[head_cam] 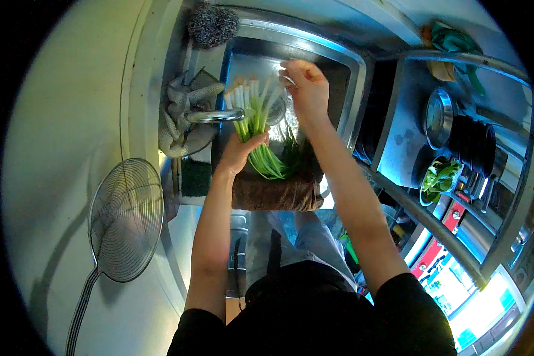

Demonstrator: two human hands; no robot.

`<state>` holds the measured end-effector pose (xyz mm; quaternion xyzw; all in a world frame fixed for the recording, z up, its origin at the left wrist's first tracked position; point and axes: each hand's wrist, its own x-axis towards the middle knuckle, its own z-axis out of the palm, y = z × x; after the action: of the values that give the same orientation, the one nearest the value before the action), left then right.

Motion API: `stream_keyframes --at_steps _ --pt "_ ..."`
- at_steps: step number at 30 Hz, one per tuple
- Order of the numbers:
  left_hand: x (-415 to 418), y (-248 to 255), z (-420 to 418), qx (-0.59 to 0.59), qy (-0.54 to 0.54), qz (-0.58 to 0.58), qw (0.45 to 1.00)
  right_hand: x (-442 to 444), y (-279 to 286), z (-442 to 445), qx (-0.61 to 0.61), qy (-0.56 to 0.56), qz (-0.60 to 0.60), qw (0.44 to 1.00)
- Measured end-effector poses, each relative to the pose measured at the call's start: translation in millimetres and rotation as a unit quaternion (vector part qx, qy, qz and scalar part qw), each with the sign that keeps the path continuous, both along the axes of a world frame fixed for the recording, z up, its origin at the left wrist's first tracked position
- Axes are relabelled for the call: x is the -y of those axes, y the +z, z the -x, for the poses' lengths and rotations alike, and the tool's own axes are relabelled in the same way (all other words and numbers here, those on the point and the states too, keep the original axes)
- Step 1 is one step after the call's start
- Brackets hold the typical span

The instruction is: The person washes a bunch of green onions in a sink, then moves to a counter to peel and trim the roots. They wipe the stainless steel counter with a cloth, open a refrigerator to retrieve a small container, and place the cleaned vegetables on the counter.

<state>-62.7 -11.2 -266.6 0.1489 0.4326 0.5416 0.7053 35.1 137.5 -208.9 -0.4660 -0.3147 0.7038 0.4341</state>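
Note:
My left hand [242,153] grips a bunch of scallions [259,149] around the green stalks, white root ends pointing away from me. The leaves hang down and to the right over the near side of a stainless steel sink [361,89]. My right hand [310,86] is raised just right of the white ends, its fingers curled together. A pale stalk leans towards these fingertips, but whether they pinch it is unclear. Dark green leaves [290,144] lie in the basin below. The chrome faucet spout [216,116] reaches in from the left, overlapping the bunch.
A brown towel [276,193] drapes over the sink's front edge. Left are a steel wool scrubber [212,24], pale gloves [182,100], a green scouring pad [195,178] and a hanging wire skimmer [127,218]. Right, a metal shelf holds stacked dark bowls [471,142] and a bowl of leafy greens [439,178].

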Motion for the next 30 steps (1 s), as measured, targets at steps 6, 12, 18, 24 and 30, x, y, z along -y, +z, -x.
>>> stream_keyframes --at_steps 6,12,18,24,30 --pt "1 4 4 -0.003 -0.005 0.004 1.0 -5 16 4 0.275 0.392 -0.141 0.867" --pt "4 -2 2 -0.024 0.019 -0.001 1.0 -9 27 4 0.348 0.437 -0.165 0.813" --pt "3 0 3 -0.046 0.025 0.014 0.999 -5 12 -4 0.32 0.383 -0.168 0.85" --pt "1 2 4 -0.058 0.01 0.021 0.998 -11 9 -4 0.099 0.284 -0.069 0.951" --pt "14 -7 8 -0.03 0.032 0.017 0.999 -50 23 -3 0.056 0.097 -0.063 0.992"
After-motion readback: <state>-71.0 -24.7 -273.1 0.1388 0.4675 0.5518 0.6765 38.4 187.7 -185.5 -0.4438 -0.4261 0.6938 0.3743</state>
